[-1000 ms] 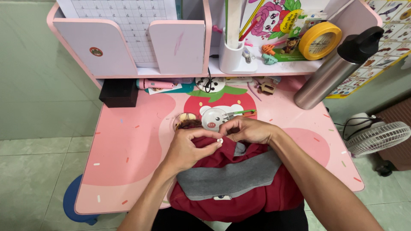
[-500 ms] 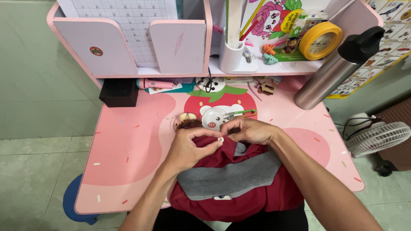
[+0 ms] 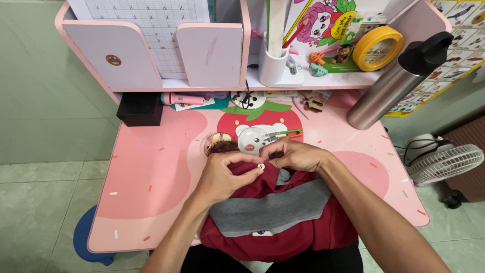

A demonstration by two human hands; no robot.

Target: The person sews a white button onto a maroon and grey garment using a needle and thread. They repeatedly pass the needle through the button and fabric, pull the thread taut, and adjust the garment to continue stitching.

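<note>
Pinching a small white button (image 3: 260, 166) between thumb and finger, the left hand (image 3: 222, 177) holds it right at the top edge of a dark red shirt (image 3: 283, 237). The right hand (image 3: 295, 154) is curled up tight just beside it, with its fingertips pressed on the red cloth next to the button. I cannot tell if it holds anything small. The shirt lies at the near edge of the pink desk (image 3: 151, 182), with its grey collar (image 3: 273, 210) spread flat. Just past the hands sits a round white case with a little face (image 3: 251, 139). Beside that is a small round tin (image 3: 218, 141). A steel bottle (image 3: 394, 83) with a black cap leans at the back right.
</note>
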